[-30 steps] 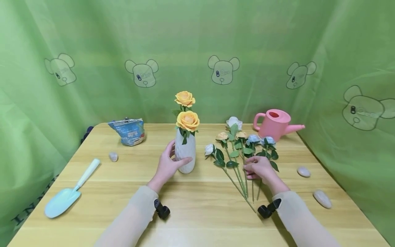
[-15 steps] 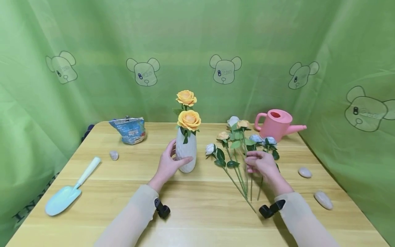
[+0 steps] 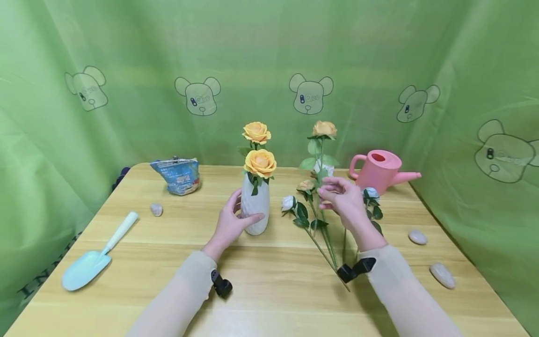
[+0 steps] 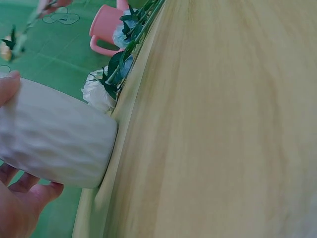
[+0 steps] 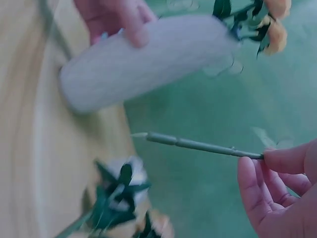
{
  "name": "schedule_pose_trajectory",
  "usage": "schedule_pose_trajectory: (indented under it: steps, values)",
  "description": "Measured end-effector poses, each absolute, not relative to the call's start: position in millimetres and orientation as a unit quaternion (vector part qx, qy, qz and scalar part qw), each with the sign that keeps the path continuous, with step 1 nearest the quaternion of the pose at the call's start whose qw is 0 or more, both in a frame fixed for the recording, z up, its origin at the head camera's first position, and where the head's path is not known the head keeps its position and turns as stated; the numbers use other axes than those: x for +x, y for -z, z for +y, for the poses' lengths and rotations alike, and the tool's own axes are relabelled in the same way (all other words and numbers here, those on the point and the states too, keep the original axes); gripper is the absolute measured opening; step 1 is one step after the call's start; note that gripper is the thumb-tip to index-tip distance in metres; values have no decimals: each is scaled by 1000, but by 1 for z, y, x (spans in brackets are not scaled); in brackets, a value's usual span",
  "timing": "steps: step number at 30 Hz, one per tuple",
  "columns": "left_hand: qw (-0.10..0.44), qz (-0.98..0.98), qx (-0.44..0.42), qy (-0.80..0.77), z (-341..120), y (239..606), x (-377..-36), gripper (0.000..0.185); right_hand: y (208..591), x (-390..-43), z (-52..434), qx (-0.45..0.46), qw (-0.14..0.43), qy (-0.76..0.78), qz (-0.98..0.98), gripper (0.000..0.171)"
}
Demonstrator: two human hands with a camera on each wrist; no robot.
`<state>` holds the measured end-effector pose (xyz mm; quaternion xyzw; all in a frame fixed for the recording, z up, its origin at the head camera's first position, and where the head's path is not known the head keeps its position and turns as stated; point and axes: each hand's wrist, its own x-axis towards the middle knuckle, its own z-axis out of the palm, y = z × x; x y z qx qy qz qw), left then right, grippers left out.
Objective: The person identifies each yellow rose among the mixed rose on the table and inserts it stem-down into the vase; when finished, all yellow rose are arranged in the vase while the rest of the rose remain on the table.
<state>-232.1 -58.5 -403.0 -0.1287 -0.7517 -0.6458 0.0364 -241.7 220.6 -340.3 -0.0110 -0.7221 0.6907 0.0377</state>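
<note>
A white textured vase (image 3: 256,206) stands upright on the table with two yellow-orange roses (image 3: 259,163) in it. My left hand (image 3: 229,224) grips the vase, thumb in front and fingers behind. To the right, my right hand (image 3: 347,201) pinches the stem of a peach rose (image 3: 324,128), bloom upward. The right wrist view shows the stem's lower end (image 5: 198,145) sticking out of the fingertips, apart from the vase. Below that hand lie more roses: a white rose (image 3: 288,202), a peach one (image 3: 305,186) and a blue one (image 3: 371,193).
A pink watering can (image 3: 376,171) stands at the back right. Two stones (image 3: 442,275) lie by the right edge. On the left are a blue bag (image 3: 178,177), a small stone (image 3: 156,209) and a pale blue trowel (image 3: 90,267). Green curtains surround the table.
My right hand has taken hold of the peach rose, lifted it off the bunch and carried it up and slightly left. The left hand stays on the vase.
</note>
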Motion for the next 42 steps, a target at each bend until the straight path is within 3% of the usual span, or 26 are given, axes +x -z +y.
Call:
schedule_pose_trajectory:
  steps: [19,42]
  values:
    - [41,-748,-131,650,-58,405,-232,73,234,-265,136,74,221,-795,-561,33]
    - [46,-748,-132,649,-59,403,-233,74,259,-287,106,134,243,-755,-594,31]
